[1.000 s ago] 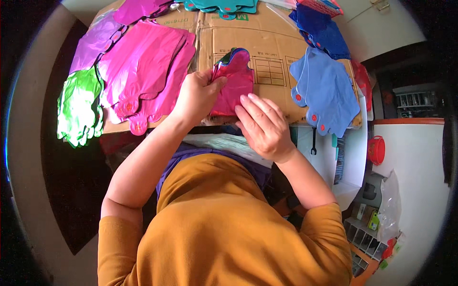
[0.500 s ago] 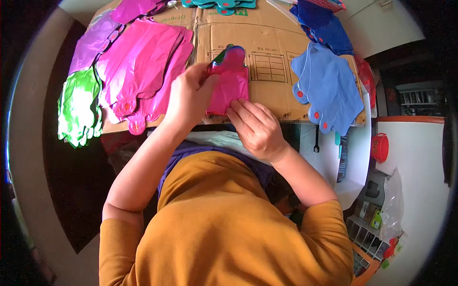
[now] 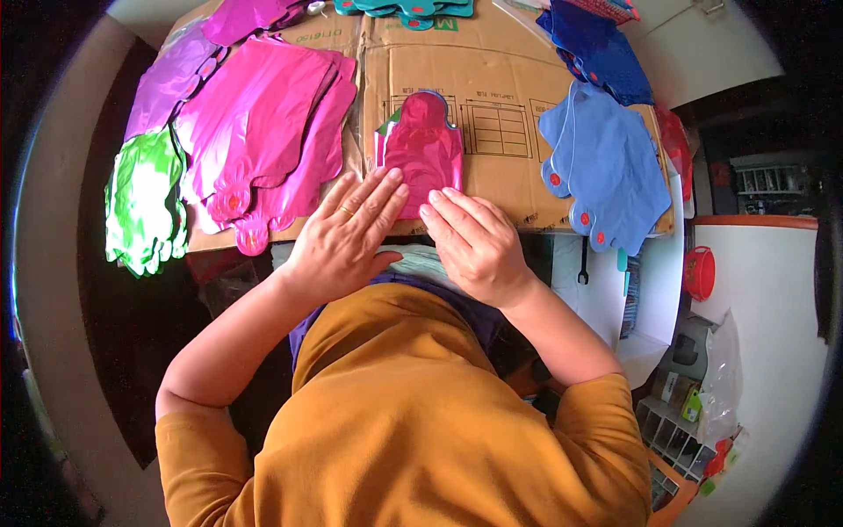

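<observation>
This looks like a small makeshift workroom; whether in a home or a workshop is unclear. Cardboard (image 3: pixel 505 75) bears a pink foil stack (image 3: pixel 246 114) toward its left edge and a blue stack (image 3: pixel 610 167) at its near right corner; a divided rack (image 3: pixel 674 443) stands beyond.

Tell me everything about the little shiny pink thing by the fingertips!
The pink piece looks like thin, glossy foil. Its rounded top is narrower than its wide body, and some green shows at the upper left. It lies on the brown cardboard, near the front edge. The left hand covers its lower left part; the right hand touches its lower right.
</observation>
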A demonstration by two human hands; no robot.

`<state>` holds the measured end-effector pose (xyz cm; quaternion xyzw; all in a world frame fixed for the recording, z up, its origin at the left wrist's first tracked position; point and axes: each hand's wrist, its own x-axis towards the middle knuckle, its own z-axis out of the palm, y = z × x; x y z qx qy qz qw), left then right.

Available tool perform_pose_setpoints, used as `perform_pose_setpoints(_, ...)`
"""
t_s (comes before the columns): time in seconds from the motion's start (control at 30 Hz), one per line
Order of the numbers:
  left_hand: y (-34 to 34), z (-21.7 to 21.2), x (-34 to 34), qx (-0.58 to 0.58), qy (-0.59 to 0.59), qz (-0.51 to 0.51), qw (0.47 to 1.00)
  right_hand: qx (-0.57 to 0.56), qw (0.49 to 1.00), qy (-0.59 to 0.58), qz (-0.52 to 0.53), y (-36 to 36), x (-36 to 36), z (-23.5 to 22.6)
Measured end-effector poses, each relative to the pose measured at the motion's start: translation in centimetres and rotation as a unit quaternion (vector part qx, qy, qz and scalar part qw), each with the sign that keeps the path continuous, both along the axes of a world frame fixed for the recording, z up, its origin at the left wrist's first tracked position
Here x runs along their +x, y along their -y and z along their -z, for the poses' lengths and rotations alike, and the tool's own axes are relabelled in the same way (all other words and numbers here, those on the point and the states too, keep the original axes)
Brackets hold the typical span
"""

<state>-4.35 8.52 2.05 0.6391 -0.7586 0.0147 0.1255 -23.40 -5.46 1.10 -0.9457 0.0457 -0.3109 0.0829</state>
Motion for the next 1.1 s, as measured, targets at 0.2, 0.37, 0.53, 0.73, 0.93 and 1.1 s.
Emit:
perform_pose_setpoints(0.2, -0.6, 0.8, 0.1, -0.039, -0.032, -0.009, 0.999, 0.199, 0.979, -0.016, -0.049, 2.5, 0.4, -0.9)
perform_pose_setpoints(0.37, 0.4, 0.0, 0.5, -0.080, -0.059, 0.012, 0.995, 0.101, 0.994, -0.023, -0.045, 2.6, 1.0, -1.4)
perform_pose_setpoints(0.53, 2.2, -0.1, 0.9, -0.122, -0.062, 0.020, 0.990, 0.098, 0.993, -0.052, -0.034, 2.9, 1.3, -1.7)
perform_pose_setpoints(0.73, 3.0, 0.0, 0.8, -0.111, -0.113, -0.008, 0.987, 0.073, 0.987, -0.136, -0.033, 3.9, 1.5, -2.1)
perform_pose_setpoints(0.93, 2.5, -0.2, 0.6, -0.101, -0.128, -0.049, 0.985, 0.108, 0.982, -0.149, -0.043, 4.8, 1.4, -2.3)
perform_pose_setpoints(1.1, 2.6, -0.2, 0.6, -0.102, -0.152, -0.050, 0.982, 0.145, 0.979, -0.131, -0.051, 5.8, 1.7, -1.8)
